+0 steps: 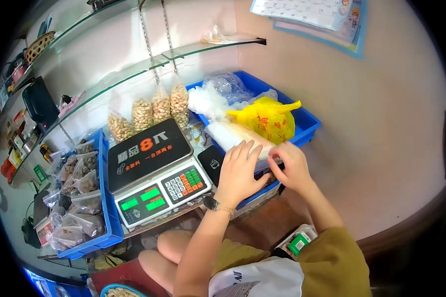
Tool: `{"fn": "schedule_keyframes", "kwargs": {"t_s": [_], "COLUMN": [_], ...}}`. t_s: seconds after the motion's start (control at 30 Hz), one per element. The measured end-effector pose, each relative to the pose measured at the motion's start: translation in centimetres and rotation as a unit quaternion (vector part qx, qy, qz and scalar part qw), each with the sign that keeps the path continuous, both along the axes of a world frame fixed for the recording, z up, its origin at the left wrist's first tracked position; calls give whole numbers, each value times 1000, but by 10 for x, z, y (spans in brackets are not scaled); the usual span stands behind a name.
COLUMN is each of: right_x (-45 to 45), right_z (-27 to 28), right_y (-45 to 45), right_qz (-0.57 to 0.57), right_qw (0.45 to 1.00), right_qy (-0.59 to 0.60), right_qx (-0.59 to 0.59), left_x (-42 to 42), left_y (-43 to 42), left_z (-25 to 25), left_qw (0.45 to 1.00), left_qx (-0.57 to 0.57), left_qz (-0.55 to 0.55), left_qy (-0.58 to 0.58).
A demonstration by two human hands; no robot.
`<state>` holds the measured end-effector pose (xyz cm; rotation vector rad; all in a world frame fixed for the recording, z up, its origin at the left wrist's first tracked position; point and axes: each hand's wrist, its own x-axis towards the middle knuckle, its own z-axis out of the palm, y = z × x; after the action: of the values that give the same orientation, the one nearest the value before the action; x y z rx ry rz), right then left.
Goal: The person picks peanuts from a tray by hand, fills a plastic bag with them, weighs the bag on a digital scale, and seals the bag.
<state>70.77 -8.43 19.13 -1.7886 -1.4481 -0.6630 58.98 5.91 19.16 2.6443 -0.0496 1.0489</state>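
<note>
A pale roll (229,136), which looks like rolled plastic bags, lies along the front of a blue tray (309,126). My left hand (239,171) rests on its near side with the fingers spread and flat; a dark watch circles that wrist. At the roll's right end is my right hand (293,166), its fingers curled and the thumb close to them. Whatever is between those fingertips is too small to make out. Behind the roll sit a knotted yellow plastic bag (270,121) and a white plastic bag (208,103). A black phone (212,166) lies left of my left hand.
A digital scale (153,163) with lit green displays stands to the left. Several bags of nuts (142,115) line up behind it. Another blue tray (111,218) holds small filled bags. Glass shelves (114,81) run above, and a calendar (312,15) hangs on the wall.
</note>
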Motion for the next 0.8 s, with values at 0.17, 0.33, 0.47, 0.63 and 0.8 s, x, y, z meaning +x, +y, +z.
{"fn": "schedule_keyframes", "kwargs": {"t_s": [0.17,0.33,0.47,0.63,0.8], "right_x": [-4,-2,-2,-1,13], "right_z": [-48,-52,-59,-49,-45], "right_y": [-17,13,34,43,41], "right_qz": [-25,-49,-66,36,69], "right_qw": [998,994,987,996,994], "right_qy": [-17,-13,16,57,80], "right_qx": [57,101,147,66,25], "left_x": [8,3,4,6,3], "left_y": [5,2,9,8,7], "left_z": [-20,-2,-7,-13,-16], "left_qw": [999,997,992,983,982], "left_qx": [36,-54,-34,-79,-57], "left_qz": [25,47,93,79,79], "left_qy": [-4,-1,-72,-147,-164]}}
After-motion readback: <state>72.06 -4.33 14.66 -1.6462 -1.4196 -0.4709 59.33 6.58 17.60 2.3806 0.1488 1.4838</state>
